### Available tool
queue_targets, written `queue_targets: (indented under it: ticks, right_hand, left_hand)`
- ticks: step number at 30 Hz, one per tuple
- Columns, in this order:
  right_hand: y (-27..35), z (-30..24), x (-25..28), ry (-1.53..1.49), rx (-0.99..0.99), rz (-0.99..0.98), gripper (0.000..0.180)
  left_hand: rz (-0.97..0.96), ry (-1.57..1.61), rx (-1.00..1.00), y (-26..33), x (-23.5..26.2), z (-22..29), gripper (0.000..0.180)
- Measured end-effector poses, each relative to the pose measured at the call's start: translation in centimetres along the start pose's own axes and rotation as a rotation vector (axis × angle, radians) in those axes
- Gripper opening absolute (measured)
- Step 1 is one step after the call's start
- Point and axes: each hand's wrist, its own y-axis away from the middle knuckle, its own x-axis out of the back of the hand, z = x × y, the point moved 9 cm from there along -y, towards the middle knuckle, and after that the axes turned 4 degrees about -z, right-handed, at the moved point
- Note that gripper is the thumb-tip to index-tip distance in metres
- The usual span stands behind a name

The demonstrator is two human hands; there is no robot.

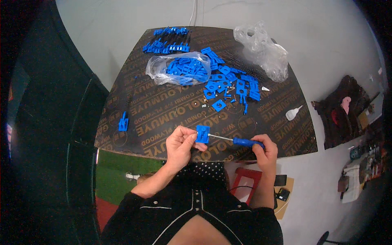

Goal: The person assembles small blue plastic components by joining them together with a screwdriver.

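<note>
We hold a small blue plastic plate (202, 133) upright in our left hand (181, 143), pinched between thumb and fingers just above the near edge of the dark board (163, 114). Our right hand (264, 152) is closed around the blue handle of a screwdriver (241, 141), whose thin metal shaft runs leftward so that its tip meets the plate's face. Both hands hover near the board's front edge, close to our body.

Farther back on the board lies a loose heap of blue parts (230, 81), and beside it, to the left, a clear bag of blue parts (178, 69). Behind that bag sits a row of assembled blue pieces (166, 41). An empty crumpled bag (263, 49) rests at the far right corner. A single blue bracket (123, 121) stands apart on the left side, and a small white piece (292, 113) lies on the right.
</note>
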Motion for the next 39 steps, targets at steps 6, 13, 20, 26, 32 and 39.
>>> queue_targets:
  ticks: [6,13,20,26,32,39]
  right_hand:
    - [0.2,0.7,-0.2,-0.028,-0.063,0.011,0.013]
    - [0.1,0.5,-0.3,-0.019,-0.039,0.009,0.013]
    - [0.1,0.5,-0.3,-0.011,-0.050,0.004,0.012]
    - [0.2,0.8,-0.3,-0.004,-0.038,0.004,0.012]
    - [0.0,0.2,-0.2,0.029,-0.019,0.002,0.013]
    - [-0.2,-0.4,-0.3,-0.004,-0.007,-0.007,0.014]
  left_hand:
    - [0.021,-0.014,-0.008,0.1,0.0,0.1,0.008]
    - [0.019,0.024,-0.011,0.0,-0.1,0.2,0.010]
    - [0.010,0.009,-0.006,0.0,-0.2,0.2,0.009]
    - [0.009,0.014,-0.013,0.0,-0.1,0.1,0.009]
    - [0.005,0.003,-0.021,0.0,-0.1,0.2,0.008]
    - [0.006,-0.004,-0.022,-0.1,-0.1,0.2,0.007]
